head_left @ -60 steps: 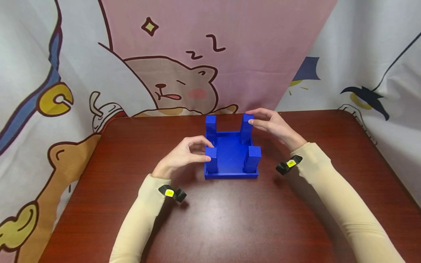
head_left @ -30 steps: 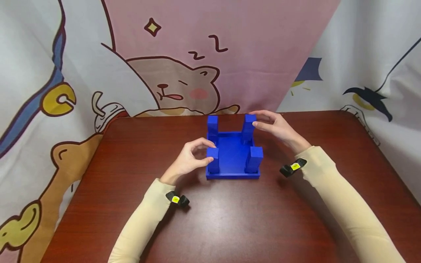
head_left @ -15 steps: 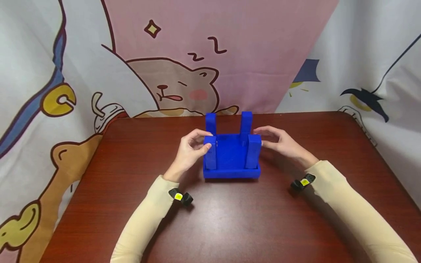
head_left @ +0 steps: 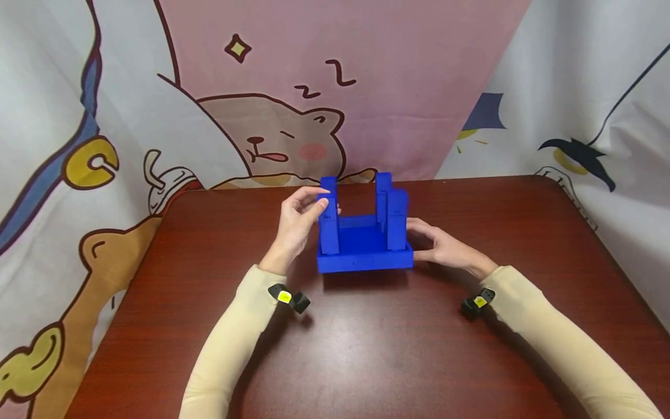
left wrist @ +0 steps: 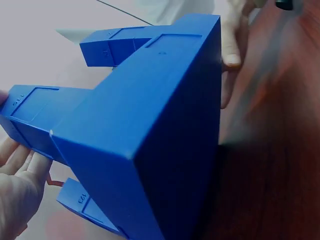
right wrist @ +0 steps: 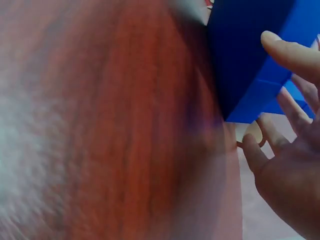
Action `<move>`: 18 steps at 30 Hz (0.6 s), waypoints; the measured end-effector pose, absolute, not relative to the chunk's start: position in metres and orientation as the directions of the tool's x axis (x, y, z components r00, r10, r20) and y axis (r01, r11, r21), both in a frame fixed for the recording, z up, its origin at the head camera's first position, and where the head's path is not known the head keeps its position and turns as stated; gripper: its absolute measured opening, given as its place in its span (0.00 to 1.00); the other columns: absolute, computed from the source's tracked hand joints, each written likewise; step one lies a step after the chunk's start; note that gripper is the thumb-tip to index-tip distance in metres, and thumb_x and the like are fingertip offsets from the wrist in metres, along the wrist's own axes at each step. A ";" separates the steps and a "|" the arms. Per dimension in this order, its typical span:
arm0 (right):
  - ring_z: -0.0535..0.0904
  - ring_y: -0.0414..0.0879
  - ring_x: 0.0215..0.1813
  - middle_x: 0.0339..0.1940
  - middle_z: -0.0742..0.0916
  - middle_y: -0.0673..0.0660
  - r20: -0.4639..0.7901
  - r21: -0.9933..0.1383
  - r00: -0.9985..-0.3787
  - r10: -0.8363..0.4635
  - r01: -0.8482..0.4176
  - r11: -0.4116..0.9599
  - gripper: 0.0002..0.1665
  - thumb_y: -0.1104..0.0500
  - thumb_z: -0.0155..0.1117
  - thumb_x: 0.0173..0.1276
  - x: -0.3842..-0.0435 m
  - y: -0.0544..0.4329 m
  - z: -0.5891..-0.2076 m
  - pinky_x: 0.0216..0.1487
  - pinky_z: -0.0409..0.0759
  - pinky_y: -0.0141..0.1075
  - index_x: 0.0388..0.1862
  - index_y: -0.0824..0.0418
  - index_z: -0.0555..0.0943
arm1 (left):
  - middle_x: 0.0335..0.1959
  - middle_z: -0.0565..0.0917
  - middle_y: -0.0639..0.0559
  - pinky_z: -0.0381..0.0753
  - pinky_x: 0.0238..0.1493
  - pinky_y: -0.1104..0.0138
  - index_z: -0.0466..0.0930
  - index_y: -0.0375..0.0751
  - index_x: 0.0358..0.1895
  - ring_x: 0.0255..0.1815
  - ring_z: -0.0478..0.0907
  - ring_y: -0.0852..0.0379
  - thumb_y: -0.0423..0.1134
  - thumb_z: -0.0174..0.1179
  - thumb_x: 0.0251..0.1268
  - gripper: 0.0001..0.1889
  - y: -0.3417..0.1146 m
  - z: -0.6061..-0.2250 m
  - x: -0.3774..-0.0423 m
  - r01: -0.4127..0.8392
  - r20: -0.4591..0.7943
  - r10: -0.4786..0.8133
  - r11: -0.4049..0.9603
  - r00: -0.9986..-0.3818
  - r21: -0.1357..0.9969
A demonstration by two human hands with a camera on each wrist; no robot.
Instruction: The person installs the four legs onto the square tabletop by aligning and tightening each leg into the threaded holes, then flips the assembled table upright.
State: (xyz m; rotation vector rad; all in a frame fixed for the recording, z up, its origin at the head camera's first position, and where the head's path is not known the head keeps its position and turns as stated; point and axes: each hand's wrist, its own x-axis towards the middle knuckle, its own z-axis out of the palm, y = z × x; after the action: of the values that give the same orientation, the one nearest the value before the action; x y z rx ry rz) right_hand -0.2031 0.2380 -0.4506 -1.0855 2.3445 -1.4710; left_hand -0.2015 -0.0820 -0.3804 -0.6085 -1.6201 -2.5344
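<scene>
A blue plastic piece like a small upside-down table, with a square rimmed base (head_left: 366,261) and several upright square legs, is tilted, its front side lifted over the table. My left hand (head_left: 293,227) pinches the top of the near-left leg (head_left: 328,230) between thumb and fingers. At the right side, my right hand (head_left: 450,250) grips the base's edge. In the right wrist view its thumb (right wrist: 290,52) lies on the dark underside, and the other fingers reach round to the leg side. Raised markings show on the legs in the left wrist view.
The piece is over a dark reddish wooden table (head_left: 335,349). A curtain with cartoon animals (head_left: 293,134) hangs behind the table's far edge. Each sleeve carries a black wrist camera, one on the left (head_left: 288,298) and one on the right (head_left: 477,304).
The blue piece has tipped up, its front side rising off the table. My left hand rose with its leg; my right hand left the far-right leg and came down to the base's right edge.
</scene>
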 end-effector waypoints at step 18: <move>0.72 0.33 0.59 0.56 0.77 0.70 0.304 -0.866 -0.806 -0.508 -0.456 0.205 0.27 0.80 0.65 0.56 -0.191 0.216 -0.421 0.59 0.71 0.33 0.57 0.79 0.73 | 0.59 0.72 0.39 0.69 0.60 0.49 0.61 0.30 0.68 0.61 0.68 0.40 0.32 0.51 0.72 0.24 -0.127 -0.402 -0.209 0.157 0.279 0.380 -0.323 -0.882 0.933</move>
State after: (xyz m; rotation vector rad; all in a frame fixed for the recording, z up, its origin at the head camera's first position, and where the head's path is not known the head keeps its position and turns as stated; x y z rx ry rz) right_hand -0.1912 0.2164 -0.4212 -0.9618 2.4006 -1.6983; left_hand -0.2086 -0.1265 -0.4015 -0.7645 -1.9020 -2.5666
